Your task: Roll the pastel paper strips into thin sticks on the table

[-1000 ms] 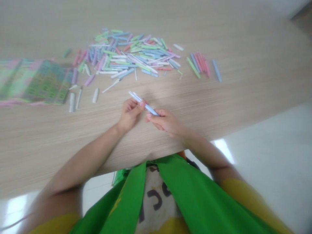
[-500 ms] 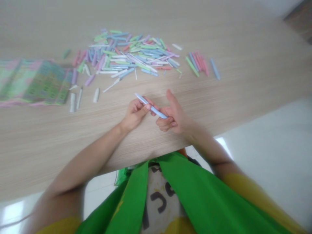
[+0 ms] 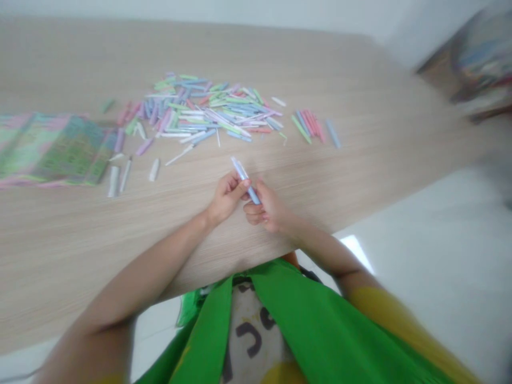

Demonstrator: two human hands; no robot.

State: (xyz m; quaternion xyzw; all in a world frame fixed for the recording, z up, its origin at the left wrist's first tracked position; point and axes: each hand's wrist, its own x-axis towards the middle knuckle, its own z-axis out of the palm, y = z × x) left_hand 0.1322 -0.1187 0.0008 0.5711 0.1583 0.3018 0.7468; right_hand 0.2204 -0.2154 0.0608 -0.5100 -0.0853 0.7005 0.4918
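Note:
A light blue pen [image 3: 241, 169], tilted with its tip pointing up and left, is held between my two hands above the near part of the table. The fingers and thumb of my left hand [image 3: 229, 196] pinch it around the middle. My right hand [image 3: 267, 208] is closed round its lower end, the thumb lying along the barrel. Beyond the hands lies a heap of pastel pen parts [image 3: 224, 112] in blue, green, white, pink and purple.
Right of the heap sit a small row of pink, blue and green pens [image 3: 308, 126] and a lone blue pen [image 3: 333, 133]. At left are patterned packets [image 3: 60, 152] and a few white pieces [image 3: 113, 181]. The wooden table [image 3: 192, 256] ends close to my body.
My right thumb has come down from raised onto the pen, and the hands have drawn closer together. The pen now points more steeply upward. The camera view has tilted up.

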